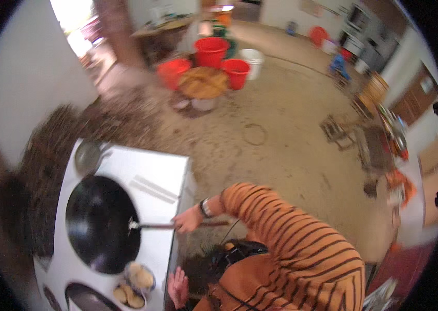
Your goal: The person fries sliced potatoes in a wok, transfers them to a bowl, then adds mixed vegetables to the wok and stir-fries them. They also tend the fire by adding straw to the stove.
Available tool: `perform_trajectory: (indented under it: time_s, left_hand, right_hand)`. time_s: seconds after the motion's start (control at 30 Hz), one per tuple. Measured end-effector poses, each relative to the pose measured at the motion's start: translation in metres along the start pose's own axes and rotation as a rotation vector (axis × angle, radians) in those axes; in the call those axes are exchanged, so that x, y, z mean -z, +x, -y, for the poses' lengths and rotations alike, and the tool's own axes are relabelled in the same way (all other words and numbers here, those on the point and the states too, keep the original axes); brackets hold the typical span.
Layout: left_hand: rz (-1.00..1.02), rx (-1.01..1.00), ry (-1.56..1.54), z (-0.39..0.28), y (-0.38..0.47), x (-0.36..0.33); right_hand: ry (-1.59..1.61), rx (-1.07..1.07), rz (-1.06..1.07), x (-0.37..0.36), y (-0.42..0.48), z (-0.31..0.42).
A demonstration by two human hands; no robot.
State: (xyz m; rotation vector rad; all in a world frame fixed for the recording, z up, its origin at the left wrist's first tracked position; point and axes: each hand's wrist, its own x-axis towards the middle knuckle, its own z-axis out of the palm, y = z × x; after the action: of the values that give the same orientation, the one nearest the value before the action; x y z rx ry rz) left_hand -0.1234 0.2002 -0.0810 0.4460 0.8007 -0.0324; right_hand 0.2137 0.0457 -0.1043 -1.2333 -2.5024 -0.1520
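My right hand (189,220), wearing a watch, grips the long handle of a metal-ended cooking utensil (153,226). The utensil's pale end lies over the near rim of a large black wok (102,223), set in a white stove top (153,167). No food can be made out inside the wok. My left hand (178,287) is empty, its fingers partly spread, beside the stove's near edge. Close to it on the stove top stand two bowls; one holds pale rounded food pieces (141,276) and the other holds browner ones (128,296).
Past the wok lies a grey pan or lid (88,156). A second dark pan (90,298) is partly cut off at the bottom. Red buckets (211,52), a white bucket (252,64) and a round wooden board (203,82) stand on the floor. Wooden stools (335,130) are at the right.
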Motion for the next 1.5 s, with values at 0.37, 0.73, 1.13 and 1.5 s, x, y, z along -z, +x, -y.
perform_trajectory:
  time_s: [0.37, 0.73, 1.13, 1.5]
  left_hand:
    - [0.293, 0.296, 0.258, 0.177, 0.136, -0.202]
    - [0.623, 0.64, 0.453, 0.463, 0.198, -0.533]
    - [0.876, 1.1, 0.611, 0.806, 0.323, -0.9]
    - [0.961, 1.18, 0.814, 1.042, 0.423, -1.171]
  right_hand:
    - [0.127, -0.65, -0.43, 0.055, -0.185, 0.177]
    - [0.424, -1.621, -0.926, 0.157, -0.541, 0.452]
    - [0.271, -2.19, -1.17, 0.332, -0.875, 0.568]
    - [0.464, -1.711, -2.269, 0.417, -1.209, 0.61]
